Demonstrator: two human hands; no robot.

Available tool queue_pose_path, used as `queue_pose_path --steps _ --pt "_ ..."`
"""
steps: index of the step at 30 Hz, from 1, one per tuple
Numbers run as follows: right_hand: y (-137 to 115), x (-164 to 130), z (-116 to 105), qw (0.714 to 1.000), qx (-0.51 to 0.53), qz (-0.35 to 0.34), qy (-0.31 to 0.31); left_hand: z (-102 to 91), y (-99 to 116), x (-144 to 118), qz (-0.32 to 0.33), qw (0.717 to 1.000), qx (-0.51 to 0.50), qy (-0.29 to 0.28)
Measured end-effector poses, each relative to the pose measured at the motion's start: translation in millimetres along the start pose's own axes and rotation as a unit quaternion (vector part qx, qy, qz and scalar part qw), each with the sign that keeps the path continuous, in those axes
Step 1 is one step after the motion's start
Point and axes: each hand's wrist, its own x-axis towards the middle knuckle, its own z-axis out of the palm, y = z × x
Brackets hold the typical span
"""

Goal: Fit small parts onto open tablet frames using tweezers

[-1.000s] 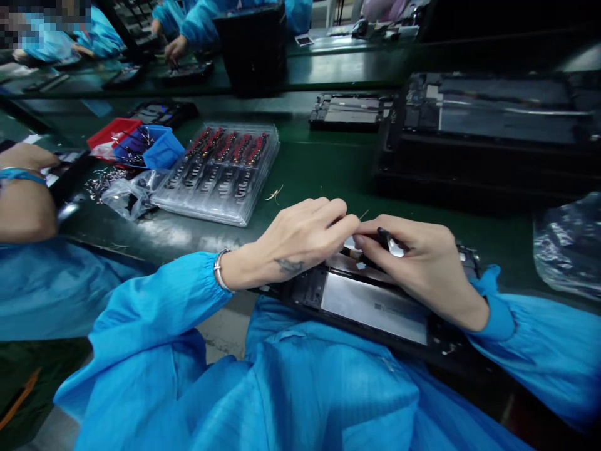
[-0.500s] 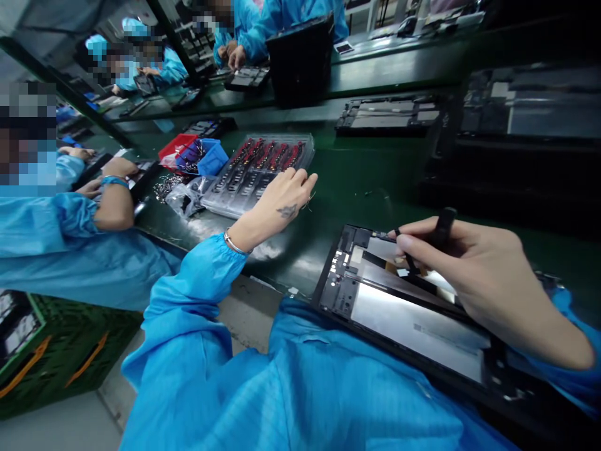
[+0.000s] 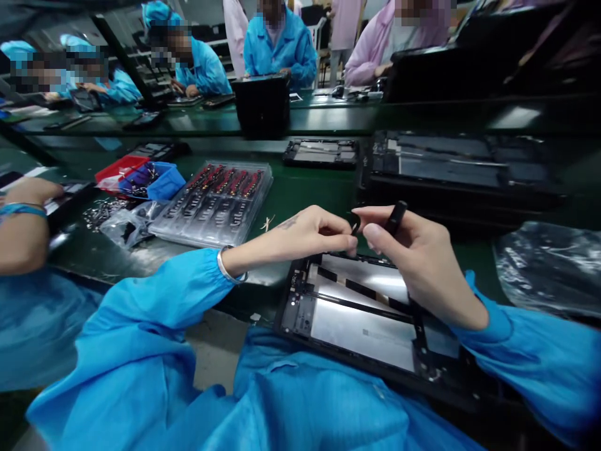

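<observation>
Both hands meet right over the top edge of the opened tablet chassis [image 3: 361,313], which sits at the near edge of the green bench [image 3: 310,181], half over the lap. The left hand [image 3: 305,235] has thumb and forefinger pinched nearly shut around something tiny and dark at its fingertips — too small to say what it is. The right hand [image 3: 417,257] is curled around a black pen-like tool [image 3: 395,217], gripped between thumb and forefinger, its upper end poking out toward 12 o'clock. The tool's tip is hidden behind the fingers, so I can't tell if it touches the tiny part or the tablet. The fingertips of both hands are nearly touching each other, just above the chassis and not clearly resting on it.

Inside the chassis you can make out a big silver plate and a dark strip running across, but the far right corner is covered by the right wrist and sleeve.

From the hands, at about 10 o'clock, lies a clear blister tray [image 3: 216,200] of red-and-black parts, and further out that way a blue bin [image 3: 162,181] and a red bin [image 3: 117,169]. A crinkled plastic bag [image 3: 549,263] sits at 3 o'clock, cut off by the frame edge. At 9 o'clock a co-worker's forearm [image 3: 21,232] with a blue wristband is partly out of shot.
</observation>
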Motion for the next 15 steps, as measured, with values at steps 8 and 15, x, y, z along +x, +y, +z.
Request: queue_pose_path --steps 8,15 --pt "-6 3 -5 0.999 0.041 0.007 0.023 -6.6 3 7 0.192 0.950 0.233 0.073" --pt "-3 1 -4 0.994 0.093 0.029 0.044 14.8 6 10 0.385 0.671 0.564 0.287"
